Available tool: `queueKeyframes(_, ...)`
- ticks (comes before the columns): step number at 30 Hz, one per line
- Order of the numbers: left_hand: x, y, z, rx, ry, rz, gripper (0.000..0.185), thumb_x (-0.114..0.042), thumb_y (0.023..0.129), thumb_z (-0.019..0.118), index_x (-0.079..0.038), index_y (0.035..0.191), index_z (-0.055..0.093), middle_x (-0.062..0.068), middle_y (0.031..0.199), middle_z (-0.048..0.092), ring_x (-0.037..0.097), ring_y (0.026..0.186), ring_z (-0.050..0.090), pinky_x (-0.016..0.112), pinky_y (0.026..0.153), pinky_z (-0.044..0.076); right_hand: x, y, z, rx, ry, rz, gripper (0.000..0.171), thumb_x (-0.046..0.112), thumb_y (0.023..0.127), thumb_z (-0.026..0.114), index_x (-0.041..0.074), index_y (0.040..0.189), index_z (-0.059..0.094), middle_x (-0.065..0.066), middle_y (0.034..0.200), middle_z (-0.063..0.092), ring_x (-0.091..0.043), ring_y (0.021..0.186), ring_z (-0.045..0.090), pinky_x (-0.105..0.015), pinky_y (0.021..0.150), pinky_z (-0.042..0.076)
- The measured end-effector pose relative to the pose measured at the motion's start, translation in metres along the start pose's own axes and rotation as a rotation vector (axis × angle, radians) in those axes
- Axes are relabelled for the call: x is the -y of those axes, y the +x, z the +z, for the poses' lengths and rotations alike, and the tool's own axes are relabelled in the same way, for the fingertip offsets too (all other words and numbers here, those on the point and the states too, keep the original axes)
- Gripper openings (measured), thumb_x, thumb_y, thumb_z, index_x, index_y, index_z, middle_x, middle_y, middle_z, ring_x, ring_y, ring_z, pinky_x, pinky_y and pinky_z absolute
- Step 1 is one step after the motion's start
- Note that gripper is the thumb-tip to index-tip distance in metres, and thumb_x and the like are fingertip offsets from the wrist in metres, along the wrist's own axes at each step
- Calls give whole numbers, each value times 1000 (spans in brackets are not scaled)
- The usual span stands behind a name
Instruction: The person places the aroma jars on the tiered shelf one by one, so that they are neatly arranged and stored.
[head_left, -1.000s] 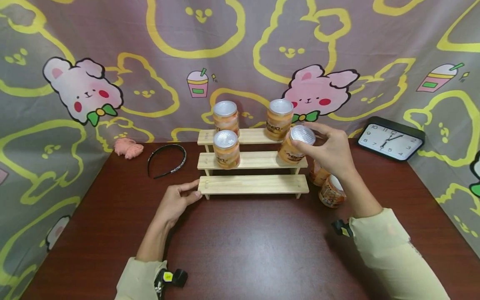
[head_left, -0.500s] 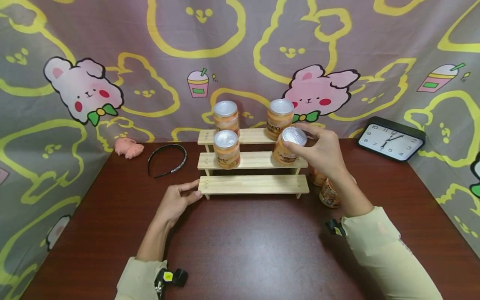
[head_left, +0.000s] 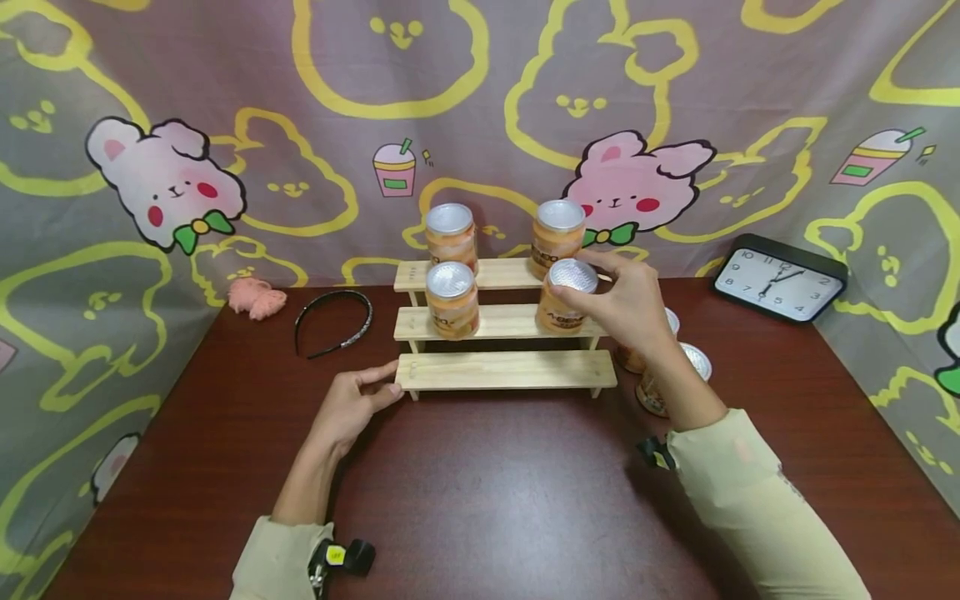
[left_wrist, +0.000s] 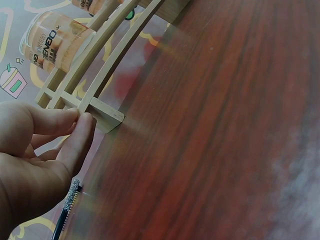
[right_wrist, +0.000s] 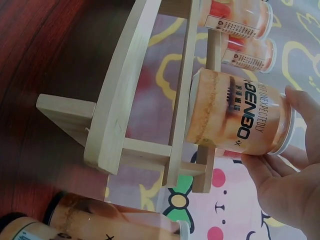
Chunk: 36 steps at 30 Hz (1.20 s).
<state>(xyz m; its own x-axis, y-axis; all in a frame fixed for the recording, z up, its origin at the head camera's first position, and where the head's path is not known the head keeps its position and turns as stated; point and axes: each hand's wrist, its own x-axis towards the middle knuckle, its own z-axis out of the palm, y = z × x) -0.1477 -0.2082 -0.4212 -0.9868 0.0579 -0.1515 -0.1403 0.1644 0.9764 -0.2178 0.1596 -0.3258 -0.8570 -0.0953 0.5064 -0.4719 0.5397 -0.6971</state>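
One likely rigid can [head_left: 561, 317], rack's [head_left: 506, 369] 2 o'clock: right hand [head_left: 628, 302] grips upper sides, best hold; left hand [head_left: 351, 408] pinches 8 o'clock end.

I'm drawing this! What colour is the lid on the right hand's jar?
The lid is silver, best seen in the head view.

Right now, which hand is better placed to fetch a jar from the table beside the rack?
Likely the right hand, once it releases its jar: the two table jars are on its side, while the left hand pinches the rack at its left end.
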Motion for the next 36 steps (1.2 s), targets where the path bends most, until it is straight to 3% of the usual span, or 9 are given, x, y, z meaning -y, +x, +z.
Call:
queueKeyframes(6,0,0,0,3,-8,4,49,10,94,62,10,142,51,28,140,53,4,99,65,19,84,53,1,1,3,0,-5,10,52,21,78,90,-5,119,72,-20,109,73,-27,97,68,-46,80,58)
queueKeyframes(14,0,1,0,0,-11,5,49,10,94,63,11,141,50,28,141,52,4,98,65,19,83,53,3,3,6,9,11,43,54,24,77,91,-5,119,72,-19,114,71,-26,103,66,-41,84,58)
queueKeyframes(36,-1,0,0,0,3,14,48,9,94,63,10,141,51,29,139,54,4,99,65,19,84,53,4,4,9,21,-92,32,66,28,71,95,-6,122,69,-19,120,68,-30,110,61,-45,85,54)
